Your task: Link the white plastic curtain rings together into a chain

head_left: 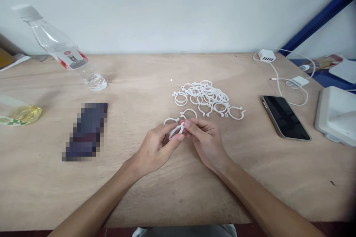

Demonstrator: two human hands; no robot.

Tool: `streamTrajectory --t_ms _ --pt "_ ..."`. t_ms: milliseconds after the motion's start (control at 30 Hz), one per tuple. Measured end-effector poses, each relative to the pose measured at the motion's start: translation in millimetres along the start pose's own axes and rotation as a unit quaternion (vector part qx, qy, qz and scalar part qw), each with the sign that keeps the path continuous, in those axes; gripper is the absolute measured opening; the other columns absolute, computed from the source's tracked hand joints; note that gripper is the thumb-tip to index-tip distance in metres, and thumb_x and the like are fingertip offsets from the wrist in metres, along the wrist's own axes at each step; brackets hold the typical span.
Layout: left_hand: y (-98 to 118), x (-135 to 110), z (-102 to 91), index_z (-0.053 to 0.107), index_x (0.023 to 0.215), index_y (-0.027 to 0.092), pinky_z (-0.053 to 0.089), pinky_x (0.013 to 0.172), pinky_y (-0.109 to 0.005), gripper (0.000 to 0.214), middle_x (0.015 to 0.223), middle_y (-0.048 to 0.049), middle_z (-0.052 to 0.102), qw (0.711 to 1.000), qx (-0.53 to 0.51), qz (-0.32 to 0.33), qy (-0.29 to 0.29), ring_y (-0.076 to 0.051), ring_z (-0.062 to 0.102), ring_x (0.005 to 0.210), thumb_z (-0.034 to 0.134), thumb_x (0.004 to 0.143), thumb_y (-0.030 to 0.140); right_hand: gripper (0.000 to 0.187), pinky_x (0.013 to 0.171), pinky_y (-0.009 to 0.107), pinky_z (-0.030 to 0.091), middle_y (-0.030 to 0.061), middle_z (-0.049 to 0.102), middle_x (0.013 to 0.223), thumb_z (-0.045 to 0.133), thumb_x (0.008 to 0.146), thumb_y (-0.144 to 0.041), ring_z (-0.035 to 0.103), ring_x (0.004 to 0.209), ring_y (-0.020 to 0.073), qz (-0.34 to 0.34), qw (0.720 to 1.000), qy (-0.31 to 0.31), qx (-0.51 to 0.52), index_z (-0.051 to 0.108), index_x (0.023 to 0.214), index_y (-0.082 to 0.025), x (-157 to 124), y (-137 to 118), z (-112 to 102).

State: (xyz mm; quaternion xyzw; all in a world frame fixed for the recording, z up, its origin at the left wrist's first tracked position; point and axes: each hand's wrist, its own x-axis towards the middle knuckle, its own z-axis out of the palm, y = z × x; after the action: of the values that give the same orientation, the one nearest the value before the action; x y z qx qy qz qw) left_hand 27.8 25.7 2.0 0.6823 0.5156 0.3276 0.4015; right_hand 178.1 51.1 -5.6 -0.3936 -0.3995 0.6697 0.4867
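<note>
Between my fingers is a white plastic ring (175, 132), held just above the table near the middle of the view. My left hand (157, 147) grips its left side, thumb in front and fingers behind. My right hand (206, 141) pinches the ring's upper right end, where a bit of pink or red shows at the fingertips. Just behind my hands lie two loose rings, an open ring (171, 120) and another ring (189, 112). Farther back, several more white rings form a loose pile (207, 96); many have a small gap with knobbed ends.
On the left stand a clear water bottle (71, 53) and a container of yellow liquid (25, 114), with a pixelated dark item (86, 133) nearby. At right lie a phone (286, 118), a white charger (297, 81) with cables, and a white device (338, 114). A wall rises behind the wooden table (178, 196).
</note>
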Motion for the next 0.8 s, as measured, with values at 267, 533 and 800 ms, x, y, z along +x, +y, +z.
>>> streamTrajectory --t_ms 267,533,800 --pt "-1.1 0.2 -5.7 0.067 0.094 0.017 0.044 0.065 -0.025 0.037 0.075 -0.0013 0.064 1.000 -0.003 -0.003 0.027 -0.016 0.058 0.074 0.042 0.094 0.043 0.020 0.069 0.033 0.045 0.0023 0.068 0.082 0.058 0.080 -0.025 0.057 0.074 0.0161 -0.138 0.959 0.148 -0.198 0.074 0.092 -0.023 11.1 -12.2 -22.1" --pt "-6.3 2.7 -8.8 0.070 0.102 0.017 0.047 0.069 -0.026 0.041 0.088 -0.0033 0.071 0.998 -0.006 -0.012 0.054 -0.019 0.062 0.081 0.041 0.094 0.046 0.016 0.084 0.044 0.047 0.0091 0.057 0.091 0.064 0.078 -0.023 0.056 0.089 0.0243 -0.259 0.769 0.073 -0.580 0.074 0.090 -0.019 12.1 1.0 -32.0" --pt "-9.8 0.5 -11.3 0.069 0.103 0.017 0.046 0.082 -0.037 0.037 0.091 -0.0076 0.067 0.987 0.115 0.021 0.106 -0.022 0.059 0.087 0.051 0.089 0.046 0.013 0.070 0.034 0.045 0.0029 0.059 0.079 0.057 0.085 -0.029 0.054 0.072 0.0165 -0.200 0.880 0.102 -0.418 0.067 0.084 -0.020 12.2 -6.7 -25.1"
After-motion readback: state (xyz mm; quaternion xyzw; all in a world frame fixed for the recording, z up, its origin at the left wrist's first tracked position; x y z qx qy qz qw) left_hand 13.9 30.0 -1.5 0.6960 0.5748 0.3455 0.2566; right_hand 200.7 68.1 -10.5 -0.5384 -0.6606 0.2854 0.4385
